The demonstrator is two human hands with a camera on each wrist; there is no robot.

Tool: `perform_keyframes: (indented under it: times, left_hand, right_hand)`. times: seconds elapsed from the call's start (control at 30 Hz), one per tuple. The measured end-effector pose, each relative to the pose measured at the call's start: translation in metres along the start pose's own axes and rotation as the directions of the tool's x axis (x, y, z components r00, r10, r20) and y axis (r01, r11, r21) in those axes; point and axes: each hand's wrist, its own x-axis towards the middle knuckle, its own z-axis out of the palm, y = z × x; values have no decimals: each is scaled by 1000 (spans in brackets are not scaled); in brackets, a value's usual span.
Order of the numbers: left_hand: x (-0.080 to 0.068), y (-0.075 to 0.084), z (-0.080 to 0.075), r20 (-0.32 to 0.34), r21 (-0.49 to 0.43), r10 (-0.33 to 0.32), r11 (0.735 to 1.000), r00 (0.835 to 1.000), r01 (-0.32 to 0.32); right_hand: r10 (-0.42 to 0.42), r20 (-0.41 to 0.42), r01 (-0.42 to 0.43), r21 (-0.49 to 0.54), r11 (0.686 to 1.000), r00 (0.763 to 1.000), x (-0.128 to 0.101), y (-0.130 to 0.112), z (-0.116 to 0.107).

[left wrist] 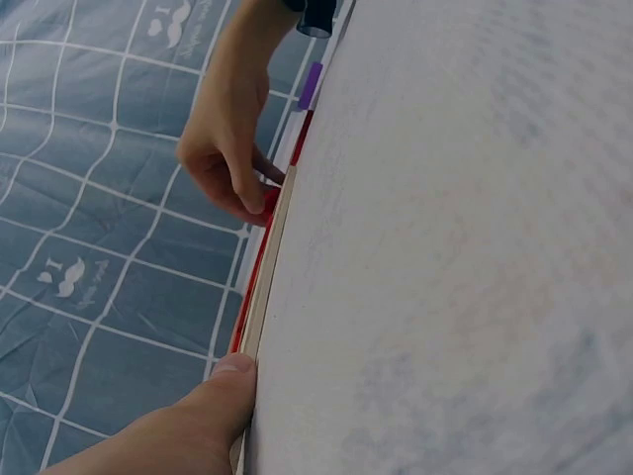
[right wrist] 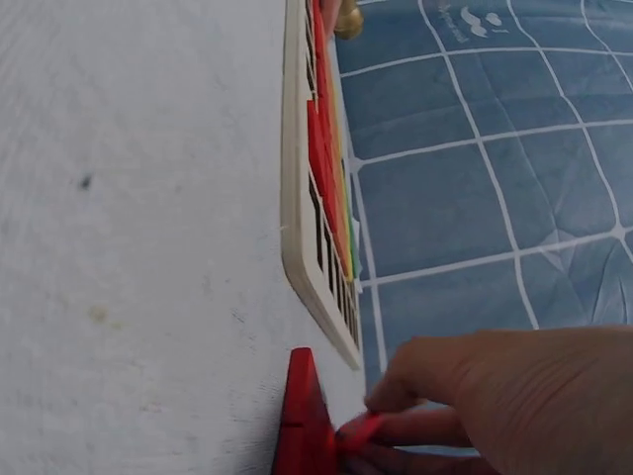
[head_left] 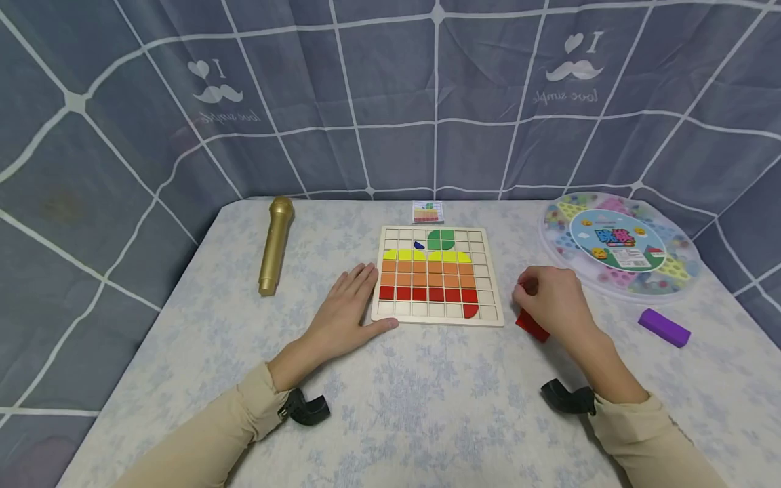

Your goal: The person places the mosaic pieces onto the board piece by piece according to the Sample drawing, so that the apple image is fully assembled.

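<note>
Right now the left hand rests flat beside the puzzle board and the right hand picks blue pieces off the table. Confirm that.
Wrong in one respect: the pieces under the right hand are red, not blue, as the head view shows. The left hand does rest flat beside the puzzle board.

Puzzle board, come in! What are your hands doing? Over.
Left hand flat, steadying puzzle board. Right hand pinching red piece beside board. Nothing in the way.
</note>
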Motion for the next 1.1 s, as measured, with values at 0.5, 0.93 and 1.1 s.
perform_keyframes:
  times: [0.5, 0.93, 1.1]
  left_hand:
    - [2, 5, 1, -2, -10, 8, 1000, 1000, -8]
    - [3, 0, 0, -20, -8, 6, 1000, 1000, -7]
    - [1, -1, 2, -24, -10, -1, 1000, 1000, 1]
  right_hand:
    - [-5, -144, 17, 79, 997, 990, -4, -1, 3]
    - [25, -108, -3, 196, 981, 994, 0, -16, 9]
    - [-32, -31, 39, 270, 962, 999, 5, -32, 16]
